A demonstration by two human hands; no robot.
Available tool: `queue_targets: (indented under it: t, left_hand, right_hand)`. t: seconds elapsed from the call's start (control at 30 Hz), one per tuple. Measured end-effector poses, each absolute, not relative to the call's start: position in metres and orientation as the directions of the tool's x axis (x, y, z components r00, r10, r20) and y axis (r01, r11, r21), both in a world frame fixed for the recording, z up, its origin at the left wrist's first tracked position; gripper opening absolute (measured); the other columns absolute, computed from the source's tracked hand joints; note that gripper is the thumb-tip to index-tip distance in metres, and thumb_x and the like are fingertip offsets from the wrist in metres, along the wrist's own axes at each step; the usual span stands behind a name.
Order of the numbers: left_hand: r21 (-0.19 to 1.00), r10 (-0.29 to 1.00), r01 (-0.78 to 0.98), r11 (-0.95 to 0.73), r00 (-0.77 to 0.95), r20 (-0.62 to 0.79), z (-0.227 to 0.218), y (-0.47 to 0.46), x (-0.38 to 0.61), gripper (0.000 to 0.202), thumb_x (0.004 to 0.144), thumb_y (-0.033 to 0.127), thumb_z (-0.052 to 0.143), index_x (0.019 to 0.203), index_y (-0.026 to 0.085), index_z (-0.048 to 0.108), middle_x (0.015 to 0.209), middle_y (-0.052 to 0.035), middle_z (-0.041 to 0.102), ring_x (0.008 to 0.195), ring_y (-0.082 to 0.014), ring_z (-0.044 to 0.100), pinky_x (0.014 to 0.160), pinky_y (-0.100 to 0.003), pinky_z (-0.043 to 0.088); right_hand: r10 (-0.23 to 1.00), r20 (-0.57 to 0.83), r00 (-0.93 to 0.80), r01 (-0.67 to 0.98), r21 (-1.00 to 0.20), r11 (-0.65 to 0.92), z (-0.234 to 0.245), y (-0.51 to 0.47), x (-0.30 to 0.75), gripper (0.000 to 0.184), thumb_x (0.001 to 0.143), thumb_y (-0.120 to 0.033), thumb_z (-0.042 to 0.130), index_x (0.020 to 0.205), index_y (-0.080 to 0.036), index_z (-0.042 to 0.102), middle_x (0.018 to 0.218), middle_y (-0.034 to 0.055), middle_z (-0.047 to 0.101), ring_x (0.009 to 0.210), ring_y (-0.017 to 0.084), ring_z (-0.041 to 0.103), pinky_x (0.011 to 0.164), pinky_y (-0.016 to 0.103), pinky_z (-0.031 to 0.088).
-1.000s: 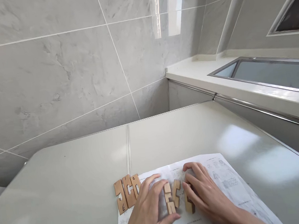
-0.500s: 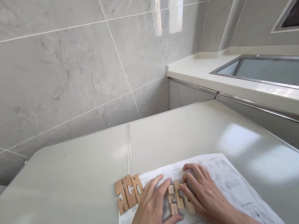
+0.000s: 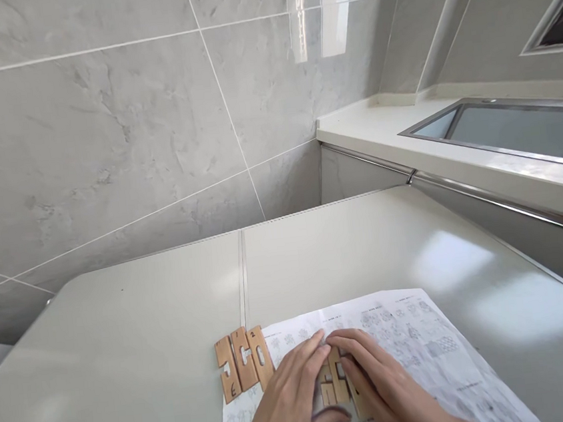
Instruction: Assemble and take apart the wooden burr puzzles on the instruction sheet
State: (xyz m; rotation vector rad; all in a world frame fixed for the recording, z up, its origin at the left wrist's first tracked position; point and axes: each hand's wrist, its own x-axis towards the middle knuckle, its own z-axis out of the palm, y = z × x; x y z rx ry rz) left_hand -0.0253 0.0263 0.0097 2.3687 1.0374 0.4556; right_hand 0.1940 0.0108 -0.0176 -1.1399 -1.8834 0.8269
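Notched wooden puzzle pieces stand close together between my two hands on a printed paper sheet. My left hand (image 3: pixel 290 388) curves round the left wooden piece (image 3: pixel 327 394), fingers at its far end and thumb at its near end. A taller notched piece (image 3: pixel 338 383) meets it in the middle. My right hand (image 3: pixel 382 378) closes over the right side, fingertips at the far end of the middle piece. Part of another wooden piece (image 3: pixel 361 404) shows under the right hand; the rest is hidden. The fingertips of both hands nearly meet at the far side.
Three flat notched wooden pieces (image 3: pixel 244 359) with pen marks lie side by side left of my left hand, partly over the sheet's edge. The instruction sheet (image 3: pixel 441 348) covers the front of the white table (image 3: pixel 147 326). A counter with a sink (image 3: pixel 514 126) stands at right, beside a tiled wall.
My right hand has moved left, nearer my left hand. The middle piece now meets the left piece, closing the gap between them. The three pieces at left have stayed put.
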Motion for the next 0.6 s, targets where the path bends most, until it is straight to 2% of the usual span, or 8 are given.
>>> queue_targets:
  t: [0.13,0.3,0.37,0.47,0.6]
  left_hand:
    - [0.589,0.742,0.561,-0.582,0.663,0.102,0.0105,0.0259,-0.0230,0.100,0.086,0.025,0.087,0.163,0.038,0.024,0.165,-0.0115,0.046,0.150,-0.0324,0.049,0.117,-0.052,0.053]
    - [0.616,0.759,0.560,-0.554,0.644,0.097,0.0129,0.0249,-0.0200,0.109,0.077,0.037,0.093,0.162,0.037,0.024,0.161,-0.0126,0.051,0.148,-0.0356,0.051,0.116,-0.054,0.054]
    - [0.615,0.758,0.556,-0.559,0.643,0.107,0.0118,0.0245,-0.0190,0.112,0.075,0.037,0.095,0.162,0.037,0.024,0.160,-0.0124,0.052,0.147,-0.0354,0.052,0.115,-0.054,0.055]
    - [0.610,0.756,0.545,-0.575,0.639,0.142,0.0090,0.0242,-0.0180,0.102,0.081,0.032,0.091,0.161,0.036,0.028,0.159,-0.0117,0.053,0.145,-0.0340,0.054,0.115,-0.051,0.055]
    - [0.610,0.759,0.542,-0.578,0.632,0.157,0.0077,0.0239,-0.0177,0.081,0.092,0.020,0.075,0.158,0.034,0.030,0.157,-0.0097,0.056,0.142,-0.0290,0.058,0.113,-0.045,0.057]
  right_hand:
    - [0.921,0.259,-0.291,0.318,-0.882,0.349,-0.0145,0.0113,0.1952,0.040,0.109,-0.015,0.036,0.143,-0.031,0.049,0.139,0.0102,0.060,0.126,0.024,0.064,0.103,0.039,0.060]
    - [0.929,0.236,-0.284,0.265,-0.912,0.313,-0.0106,0.0115,0.1966,0.037,0.108,-0.016,0.037,0.140,-0.030,0.051,0.139,0.0114,0.059,0.128,0.025,0.062,0.105,0.041,0.058]
    - [0.932,0.216,-0.290,0.257,-0.921,0.294,-0.0095,0.0114,0.1973,0.037,0.108,-0.016,0.037,0.139,-0.030,0.052,0.138,0.0115,0.059,0.126,0.025,0.062,0.104,0.041,0.058]
    - [0.935,0.211,-0.286,0.250,-0.925,0.286,-0.0088,0.0112,0.1986,0.036,0.108,-0.017,0.038,0.138,-0.030,0.053,0.138,0.0117,0.058,0.120,0.025,0.064,0.102,0.042,0.059]
    - [0.934,0.186,-0.304,0.225,-0.939,0.260,-0.0112,0.0100,0.1998,0.035,0.109,-0.020,0.038,0.140,-0.031,0.052,0.140,0.0124,0.056,0.111,0.024,0.067,0.095,0.040,0.062]
